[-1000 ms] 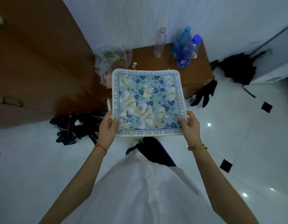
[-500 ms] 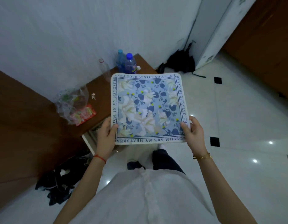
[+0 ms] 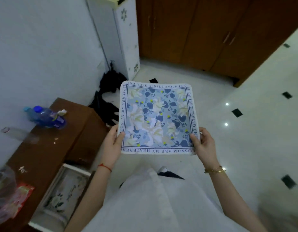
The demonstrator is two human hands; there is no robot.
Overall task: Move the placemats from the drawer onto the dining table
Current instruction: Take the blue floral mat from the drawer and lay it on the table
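The person held one placemat [image 3: 157, 118] flat in front of the body. The left hand [image 3: 112, 144] pinched its near left corner, thumb on top, and the right hand [image 3: 202, 144] pinched its near right corner in the same way. Both hands were clenched on the cloth, so the placemat was carried between them, above the white floor [image 3: 245, 139].

In the last second the grip did not change, but everything around it did. Before, the wooden cabinet [image 3: 49, 148] and the blue bottle [image 3: 44, 117] were straight beyond the placemat. Now they were far to the left of the left hand. The open drawer [image 3: 61, 195] was below and left of the left wrist, and more patterned cloth seemed to lie inside it. Beyond the far edge of the placemat there were brown wooden doors [image 3: 203, 34].

I judge that the person had turned away from the drawer and started the carrying step. The dining table was not in view, so the placing was not yet done.
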